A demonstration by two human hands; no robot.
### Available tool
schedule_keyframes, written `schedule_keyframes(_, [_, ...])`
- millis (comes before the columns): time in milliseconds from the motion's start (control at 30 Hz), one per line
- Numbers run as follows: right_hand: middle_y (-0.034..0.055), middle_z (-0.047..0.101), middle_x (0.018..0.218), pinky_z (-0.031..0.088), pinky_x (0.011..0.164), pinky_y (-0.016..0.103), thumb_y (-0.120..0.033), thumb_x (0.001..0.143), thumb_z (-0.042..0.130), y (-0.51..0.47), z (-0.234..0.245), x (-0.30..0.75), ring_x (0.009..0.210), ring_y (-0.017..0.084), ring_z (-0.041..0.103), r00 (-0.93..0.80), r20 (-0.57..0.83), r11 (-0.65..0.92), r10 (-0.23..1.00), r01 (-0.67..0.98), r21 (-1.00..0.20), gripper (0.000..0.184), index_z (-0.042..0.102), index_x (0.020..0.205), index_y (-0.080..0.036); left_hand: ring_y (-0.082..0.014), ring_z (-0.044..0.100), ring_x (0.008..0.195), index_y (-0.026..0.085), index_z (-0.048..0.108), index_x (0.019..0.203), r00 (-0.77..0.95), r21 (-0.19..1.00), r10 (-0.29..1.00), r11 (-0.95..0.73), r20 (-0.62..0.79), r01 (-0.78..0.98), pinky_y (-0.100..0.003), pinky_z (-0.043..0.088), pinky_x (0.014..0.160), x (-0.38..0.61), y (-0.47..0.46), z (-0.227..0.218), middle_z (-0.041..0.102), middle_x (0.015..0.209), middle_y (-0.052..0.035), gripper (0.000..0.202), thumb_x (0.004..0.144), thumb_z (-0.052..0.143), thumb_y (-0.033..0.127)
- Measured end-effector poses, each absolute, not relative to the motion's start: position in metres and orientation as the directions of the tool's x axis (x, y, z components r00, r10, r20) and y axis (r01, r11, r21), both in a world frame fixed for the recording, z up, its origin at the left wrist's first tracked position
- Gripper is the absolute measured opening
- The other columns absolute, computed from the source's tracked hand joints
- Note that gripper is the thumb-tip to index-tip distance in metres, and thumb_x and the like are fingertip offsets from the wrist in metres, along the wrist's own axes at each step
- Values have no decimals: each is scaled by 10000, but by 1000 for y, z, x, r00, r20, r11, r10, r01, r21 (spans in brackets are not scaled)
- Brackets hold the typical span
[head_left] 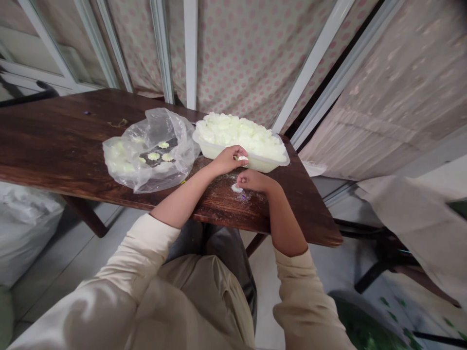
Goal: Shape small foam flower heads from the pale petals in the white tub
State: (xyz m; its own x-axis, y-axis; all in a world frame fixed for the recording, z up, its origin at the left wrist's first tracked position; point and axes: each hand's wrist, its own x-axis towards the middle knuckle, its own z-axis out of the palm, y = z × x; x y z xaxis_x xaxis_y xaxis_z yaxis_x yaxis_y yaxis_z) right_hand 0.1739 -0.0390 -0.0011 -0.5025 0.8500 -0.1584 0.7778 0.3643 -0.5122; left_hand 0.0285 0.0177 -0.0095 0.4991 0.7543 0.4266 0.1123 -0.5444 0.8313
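My left hand (229, 159) rests at the front edge of a white plastic tub (268, 165) heaped with pale white-green lumps (237, 131), its fingers pinched on one small lump. My right hand (252, 180) lies just below it on the dark wooden table (54, 141), fingers curled around a small white piece (236, 188) that touches the tabletop. White crumbs are scattered on the wood around that hand.
A crumpled clear plastic bag (151, 148) lies left of the tub with several small pale pieces on it. Spotted curtains and white window frames stand behind the table. A white sack (25, 223) sits on the floor at the left, and a dark stool frame (379, 262) at the right.
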Motion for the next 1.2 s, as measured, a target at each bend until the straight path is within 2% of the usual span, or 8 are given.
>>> schedule_keyframes(200, [24,602,722,342,588,227,-324,729,513,-37,-4,175,635,108,479,-488,-143,353,861,777,-521,204,604,720,-142,-102,477,736,149,564,852,498,834,754,-542,429,103,-259,385,681,28,18,-10,566,824,-40,219,666,628,247])
schedule_keyframes(400, [16,587,694,344,581,224,-335,733,504,-36,-5,175,621,107,475,-534,-144,391,833,753,-530,212,595,715,-145,-102,472,719,155,569,840,505,836,755,-538,418,112,-261,385,672,28,16,-9,561,804,-37,208,660,631,239])
schedule_keyframes(533, [17,581,689,343,583,225,-334,732,507,-37,-5,175,631,111,476,-486,-139,358,863,780,-513,206,585,694,-146,-104,474,723,161,567,840,509,834,750,-541,423,104,-263,386,676,28,17,-9,559,801,-33,206,661,629,243])
schedule_keyframes(667, [10,571,691,329,580,225,-342,737,505,-37,-6,174,619,105,461,-542,-146,395,828,748,-534,210,580,709,-148,-104,468,717,156,565,835,511,832,753,-542,415,123,-264,383,677,28,15,-9,549,777,-28,203,658,630,233])
schedule_keyframes(833, [-5,515,652,319,580,225,-333,747,486,-35,-7,175,608,99,433,-473,-94,359,876,770,-527,205,543,679,-148,-102,464,706,151,563,832,522,835,751,-536,404,124,-265,382,675,29,14,-7,537,763,-23,208,650,639,218])
schedule_keyframes(1000, [-13,489,633,311,579,225,-342,758,482,-35,-7,172,594,93,416,-537,-103,413,837,744,-525,217,553,696,-146,-99,457,703,146,560,851,524,828,747,-545,408,132,-256,378,674,28,14,-7,517,743,-8,237,643,645,223])
schedule_keyframes(1200, [-23,461,614,305,575,225,-344,763,487,-34,-8,173,578,87,391,-475,-66,378,878,769,-515,216,550,703,-146,-101,450,648,145,563,875,519,840,764,-522,382,150,-263,362,632,27,15,-8,488,682,-1,288,631,676,248])
